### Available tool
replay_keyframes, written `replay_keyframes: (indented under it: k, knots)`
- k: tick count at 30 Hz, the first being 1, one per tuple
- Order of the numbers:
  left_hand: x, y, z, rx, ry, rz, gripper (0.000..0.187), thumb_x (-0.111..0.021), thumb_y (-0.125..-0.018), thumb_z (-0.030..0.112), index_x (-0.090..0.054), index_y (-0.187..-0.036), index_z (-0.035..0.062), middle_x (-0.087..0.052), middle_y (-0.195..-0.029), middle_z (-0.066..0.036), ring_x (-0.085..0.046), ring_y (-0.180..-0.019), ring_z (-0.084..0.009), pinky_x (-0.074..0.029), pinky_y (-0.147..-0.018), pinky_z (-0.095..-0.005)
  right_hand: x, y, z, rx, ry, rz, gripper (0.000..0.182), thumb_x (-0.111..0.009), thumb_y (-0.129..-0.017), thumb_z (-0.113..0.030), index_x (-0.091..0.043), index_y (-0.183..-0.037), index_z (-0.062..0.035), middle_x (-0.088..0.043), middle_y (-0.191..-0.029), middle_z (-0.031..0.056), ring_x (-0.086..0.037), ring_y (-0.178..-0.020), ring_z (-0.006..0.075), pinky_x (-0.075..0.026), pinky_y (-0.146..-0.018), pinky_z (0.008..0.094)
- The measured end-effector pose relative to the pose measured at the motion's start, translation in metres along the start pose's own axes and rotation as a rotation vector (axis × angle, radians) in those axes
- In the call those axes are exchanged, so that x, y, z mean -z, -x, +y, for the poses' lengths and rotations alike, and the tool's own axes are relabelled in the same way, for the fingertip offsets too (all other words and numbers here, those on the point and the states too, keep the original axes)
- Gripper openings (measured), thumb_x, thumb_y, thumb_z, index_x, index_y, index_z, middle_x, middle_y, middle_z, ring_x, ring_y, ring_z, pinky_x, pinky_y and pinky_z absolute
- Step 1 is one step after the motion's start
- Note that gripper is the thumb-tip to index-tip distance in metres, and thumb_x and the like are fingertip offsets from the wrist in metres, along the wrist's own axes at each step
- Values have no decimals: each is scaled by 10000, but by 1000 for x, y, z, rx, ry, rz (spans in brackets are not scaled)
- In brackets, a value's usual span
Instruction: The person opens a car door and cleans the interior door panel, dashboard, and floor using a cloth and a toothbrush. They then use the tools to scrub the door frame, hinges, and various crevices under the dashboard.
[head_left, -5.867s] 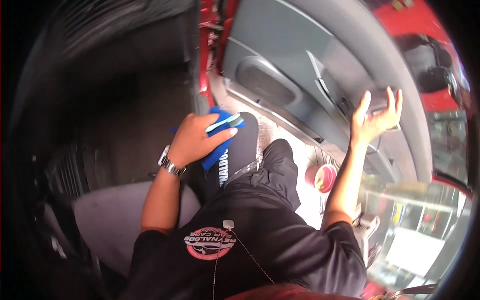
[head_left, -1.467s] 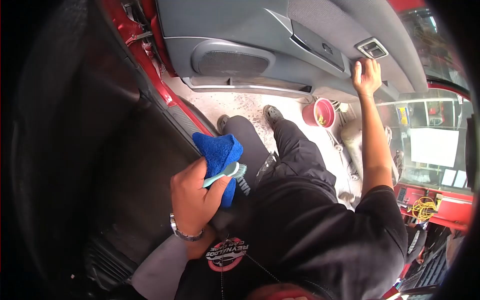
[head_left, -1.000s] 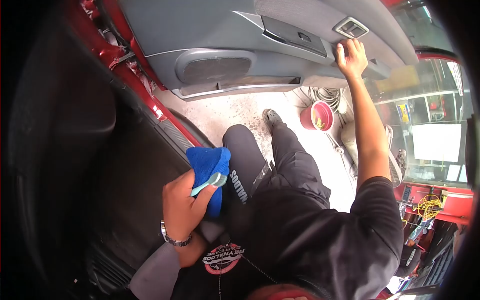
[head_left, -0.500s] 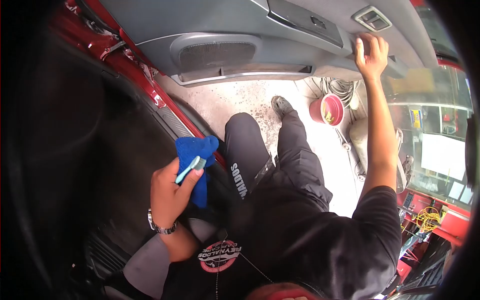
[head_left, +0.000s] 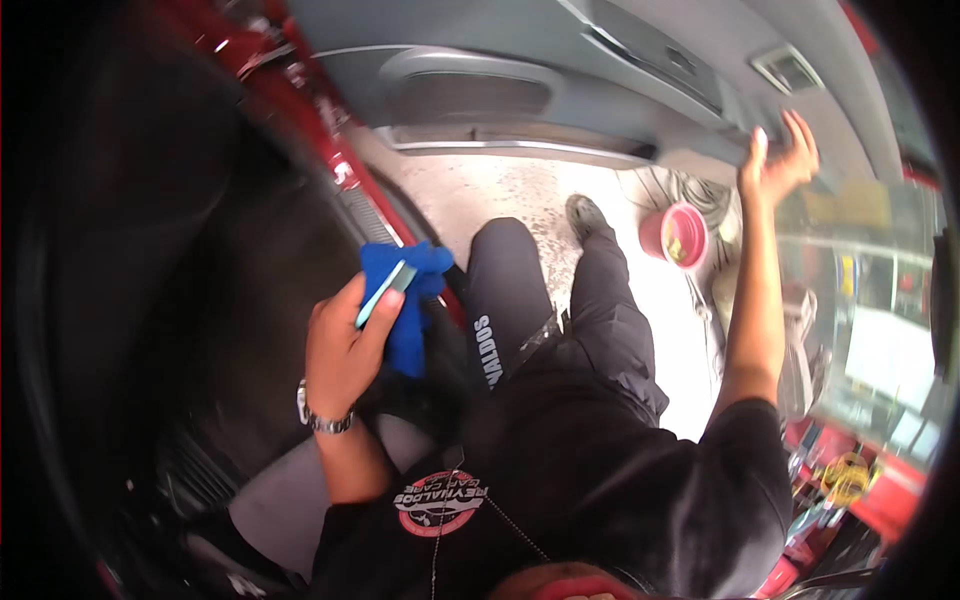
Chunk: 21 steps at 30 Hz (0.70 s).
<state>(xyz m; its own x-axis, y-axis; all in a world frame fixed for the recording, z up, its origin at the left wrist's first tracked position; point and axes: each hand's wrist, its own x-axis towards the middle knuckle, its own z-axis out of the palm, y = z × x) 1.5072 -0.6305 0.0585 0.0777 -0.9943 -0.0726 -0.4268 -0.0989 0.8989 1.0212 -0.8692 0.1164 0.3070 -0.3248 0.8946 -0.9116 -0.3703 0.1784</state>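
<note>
My left hand point(head_left: 345, 340) is closed around a light-green toothbrush point(head_left: 385, 295), its bristle head pointing up and away from me. A blue cloth point(head_left: 408, 340) is bunched in the same hand, behind the brush, and hangs below it. This hand is over the car's sill area, by my left knee. My right hand point(head_left: 778, 170) is at the grey inner door panel point(head_left: 640, 110), just below the door handle recess point(head_left: 787, 72). Its thumb and fingers are stretched apart, with nothing seen in them. Blur hides whether it touches the armrest.
The red door sill point(head_left: 345, 175) runs along my left side, beside the dark car floor point(head_left: 260, 260). On the ground beyond my feet stand a pink bucket point(head_left: 655, 237) and a coiled hose point(head_left: 705, 190). A glass pane point(head_left: 850, 230) lies to the right.
The door has shifted right in the view, which is now blurred. My right hand has moved right and down, its fingers uncurled from the armrest. My left hand keeps the toothbrush and cloth.
</note>
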Motion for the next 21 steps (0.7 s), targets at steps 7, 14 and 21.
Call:
replay_keyframes:
  k: [7, 14, 21]
  knots:
    - [2, 2, -26, -232, 141, 65, 182, -708, -923, 178, -688, -996, 12, -622, -909, -133, -626, -778, -314, -489, -694, -381, -2, 97, -246, -617, -1279, -808, 595, -497, -1017, -578, -582, -1187, -14, -613, -1245, 145, -588, -1120, 242, -468, -979, 392]
    - [-11, 15, -52, -250, -146, 146, 196, -737, -803, 252, -688, -827, 63, -627, -948, -107, -667, -787, -330, -535, -676, -438, -1, 91, -395, -1775, -2093, -1312, 768, -550, -983, -586, -380, -1540, -85, -461, -1543, 134, -451, -1422, 308, -399, -1172, 478]
    - [15, 37, -16, -317, -15, 522, 117, -715, -809, 212, -690, -855, 107, -625, -927, -61, -683, -629, -250, -553, -595, -398, -59, 70, -449, -792, -2054, -1779, 652, -504, -1003, -516, -461, -1480, -74, -479, -1512, 167, -463, -1382, 368, -374, -1152, 495]
